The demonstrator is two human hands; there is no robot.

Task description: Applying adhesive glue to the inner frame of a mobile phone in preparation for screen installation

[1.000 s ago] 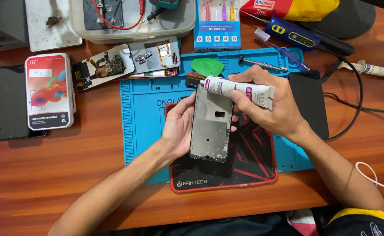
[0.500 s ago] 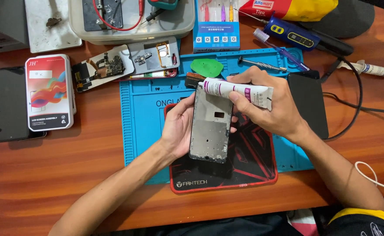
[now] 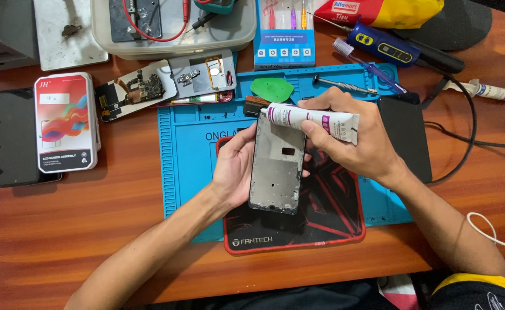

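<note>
My left hand (image 3: pixel 233 167) grips a grey phone frame (image 3: pixel 276 169) by its left edge, holding it upright over a black and red mouse pad (image 3: pixel 327 215). My right hand (image 3: pixel 353 138) holds a white glue tube (image 3: pixel 313 119) with a purple band. The tube lies sideways, and its nozzle points left at the top left corner of the frame. Both rest above a blue work mat (image 3: pixel 189 149).
A white boxed screen assembly (image 3: pixel 66 122) and a dark phone (image 3: pixel 14 138) lie at the left. Opened phone parts (image 3: pixel 166 83), a green pick (image 3: pixel 271 89), a tool card (image 3: pixel 284 34), a blue tool (image 3: pixel 387 49), a black slab (image 3: pixel 405 138) and cables (image 3: pixel 465 126) surround the mat.
</note>
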